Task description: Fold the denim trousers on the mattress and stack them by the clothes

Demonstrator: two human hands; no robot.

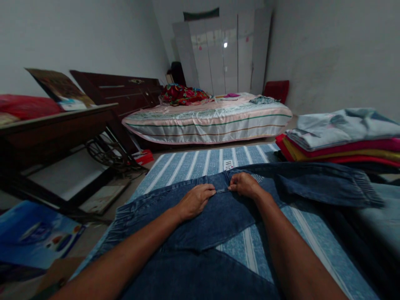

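Note:
A pair of dark blue jeans [218, 216] lies spread over a blue and white striped mat [200, 162] on the floor. My left hand [195, 201] rests on the denim with its fingers curled, pinching the far fold of the cloth. My right hand [245, 185] sits just to its right, fingers closed on the same folded edge. One trouser leg with an elastic cuff [362, 187] stretches off to the right.
A stack of folded cloths [340, 137] in grey, red and yellow lies at the right. A low mattress [206, 118] with striped sheets is ahead, white wardrobes [221, 54] behind it. A dark wooden table [56, 125] stands at the left, a blue printed bag [34, 237] below it.

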